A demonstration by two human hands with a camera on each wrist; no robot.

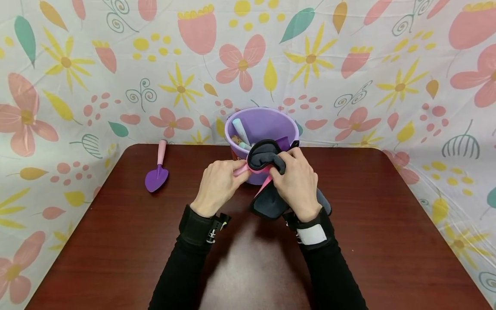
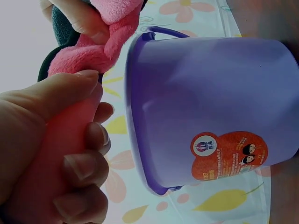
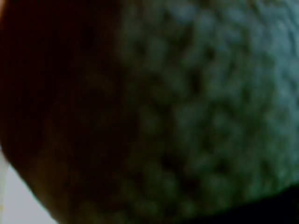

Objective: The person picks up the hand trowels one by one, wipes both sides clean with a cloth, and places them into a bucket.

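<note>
Here both hands hold a grey and pink plush mask (image 1: pixel 267 161) just in front of the purple bucket (image 1: pixel 267 125), near the middle of the tabletop's far edge. The left hand (image 1: pixel 217 185) pinches the pink strap (image 2: pixel 88 56) with curled fingers; the right hand (image 1: pixel 296 181) grips the grey body, thumb and fingers closed round it. I think it is best to keep the strap slack and lift the mask above the rim. A purple shovel (image 1: pixel 156 174) lies towards the far left corner.

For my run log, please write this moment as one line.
left hand: grips pink strap | right hand: holds grey mask | bucket: behind hands | shovel: left on table
</note>
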